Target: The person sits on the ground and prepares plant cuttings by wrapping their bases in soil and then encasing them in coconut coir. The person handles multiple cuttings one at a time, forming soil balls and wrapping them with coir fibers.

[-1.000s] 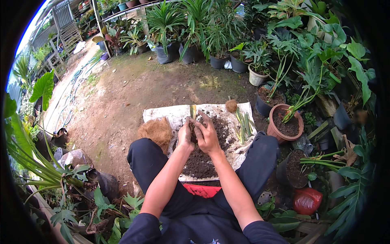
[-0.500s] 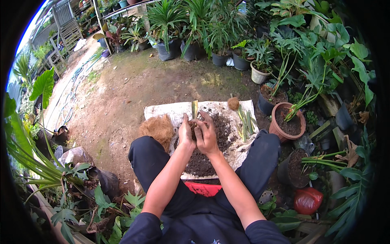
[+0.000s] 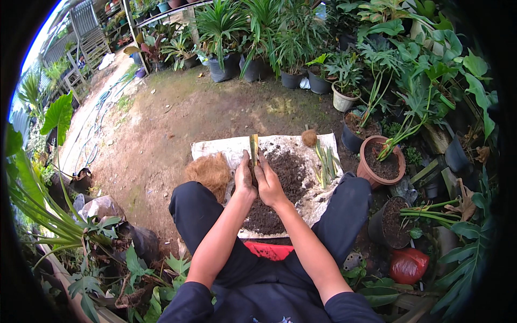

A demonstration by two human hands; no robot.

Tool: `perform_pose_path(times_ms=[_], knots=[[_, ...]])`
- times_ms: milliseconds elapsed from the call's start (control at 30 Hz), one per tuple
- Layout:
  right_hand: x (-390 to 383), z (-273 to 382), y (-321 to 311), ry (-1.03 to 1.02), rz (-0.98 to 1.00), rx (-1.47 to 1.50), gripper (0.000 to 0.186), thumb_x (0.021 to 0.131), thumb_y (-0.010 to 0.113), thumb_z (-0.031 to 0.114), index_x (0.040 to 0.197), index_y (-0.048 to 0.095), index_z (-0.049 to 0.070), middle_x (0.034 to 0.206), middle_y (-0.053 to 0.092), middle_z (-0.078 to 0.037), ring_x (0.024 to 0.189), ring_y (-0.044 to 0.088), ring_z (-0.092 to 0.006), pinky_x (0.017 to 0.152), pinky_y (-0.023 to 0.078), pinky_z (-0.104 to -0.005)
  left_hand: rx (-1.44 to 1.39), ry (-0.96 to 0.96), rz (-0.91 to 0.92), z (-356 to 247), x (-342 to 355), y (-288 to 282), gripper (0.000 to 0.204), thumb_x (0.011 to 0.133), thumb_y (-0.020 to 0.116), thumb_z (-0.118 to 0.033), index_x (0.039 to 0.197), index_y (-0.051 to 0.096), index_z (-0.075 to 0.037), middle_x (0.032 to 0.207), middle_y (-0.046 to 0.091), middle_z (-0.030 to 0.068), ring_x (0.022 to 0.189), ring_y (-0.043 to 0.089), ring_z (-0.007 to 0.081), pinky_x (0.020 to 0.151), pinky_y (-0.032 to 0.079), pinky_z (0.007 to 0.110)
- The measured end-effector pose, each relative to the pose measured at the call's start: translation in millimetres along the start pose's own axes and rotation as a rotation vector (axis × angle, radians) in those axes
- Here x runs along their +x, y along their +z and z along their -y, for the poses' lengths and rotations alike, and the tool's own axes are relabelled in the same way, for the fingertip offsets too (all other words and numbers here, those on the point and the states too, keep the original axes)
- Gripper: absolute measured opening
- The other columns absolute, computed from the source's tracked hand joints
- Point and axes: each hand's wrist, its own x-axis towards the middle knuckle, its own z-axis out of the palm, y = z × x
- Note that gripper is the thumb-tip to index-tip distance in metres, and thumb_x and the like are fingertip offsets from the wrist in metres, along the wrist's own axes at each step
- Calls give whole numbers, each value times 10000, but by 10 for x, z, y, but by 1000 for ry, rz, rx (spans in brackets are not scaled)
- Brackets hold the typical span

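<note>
My left hand (image 3: 245, 176) and my right hand (image 3: 269, 182) face each other, palms inward, over a white sheet. Pressed between them is the lower part of a yellow-edged leaf cutting (image 3: 254, 143), its top poking up past my fingertips. Dirt darkens the fingers; what lies deeper between the palms is hidden. Beneath and right of the hands spreads loose dark soil (image 3: 288, 173). Left of them sits a heap of brown coir fibre (image 3: 209, 173). Several green leaf cuttings (image 3: 326, 164) lie at the sheet's right, below a small round fibre ball (image 3: 309, 137).
The white sheet (image 3: 218, 147) lies on bare earth between my knees. A red object (image 3: 269, 251) shows at its near edge. Close on the right stand a terracotta-coloured pot (image 3: 366, 172) and a black pot (image 3: 380, 231). Potted plants line the far side; broad-leaved plants crowd the left.
My right hand's fingers have straightened and come alongside the left hand's, where before they were spread and bent over. The leaf cutting has shifted slightly left and more of it shows.
</note>
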Motion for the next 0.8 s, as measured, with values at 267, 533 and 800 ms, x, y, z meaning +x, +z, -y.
perform_pose_path(times_ms=[267,533,800], knots=[[76,140,-414,-409,-117,-651,381,1006,470,332,1237,687,120,1479,454,-149,1412,344,-371,1155,247,-504,154,-216,131,-92,-77,29,672,972,419,-639,1164,605,-23,1071,685,136,967,675,233,833,575,379],[54,88,-217,-538,-126,-559,207,888,600,196,855,759,68,933,748,-57,1159,618,-268,1061,310,-473,-55,-189,128,88,-38,-169,585,1006,389,-583,1252,550,-78,1070,655,110,1052,624,252,867,542,383],[59,4,-152,-606,-146,-550,210,886,614,170,760,729,47,843,730,-57,1008,659,-221,980,368,-442,-32,-163,72,341,273,-356,484,1029,389,-547,1023,570,-98,947,619,88,851,625,217,677,549,368]])
